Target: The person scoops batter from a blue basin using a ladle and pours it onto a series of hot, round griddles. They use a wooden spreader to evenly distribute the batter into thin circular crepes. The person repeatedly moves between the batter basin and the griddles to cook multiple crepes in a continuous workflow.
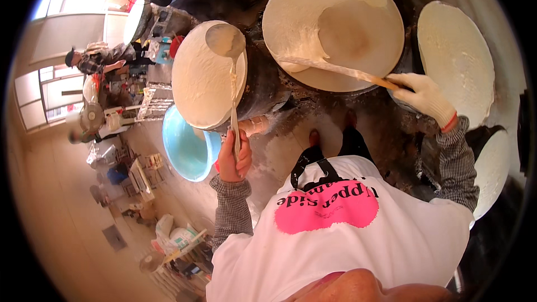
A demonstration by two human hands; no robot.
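My left hand (235, 156), bare, grips the handle of a metal ladle (225, 40), whose batter-coated bowl is over the left round griddle (201, 79) covered with pale batter. My right hand (423, 94), in a white knit glove, holds one end of a long flat wooden spreader (331, 68). Its blade lies across the near part of the large round griddle (356, 29) in the middle. Thick pale batter (298, 21) covers the left and upper part of that griddle, and a thinner, darker patch shows right of centre.
A blue plastic basin (184, 147) stands beside the left griddle. More batter-covered griddles (457, 63) (493, 176) curve along the right. Another person (105, 61) is at a cluttered table at the far left. An electric fan (90, 117) and a low wooden stool (142, 178) stand on that side.
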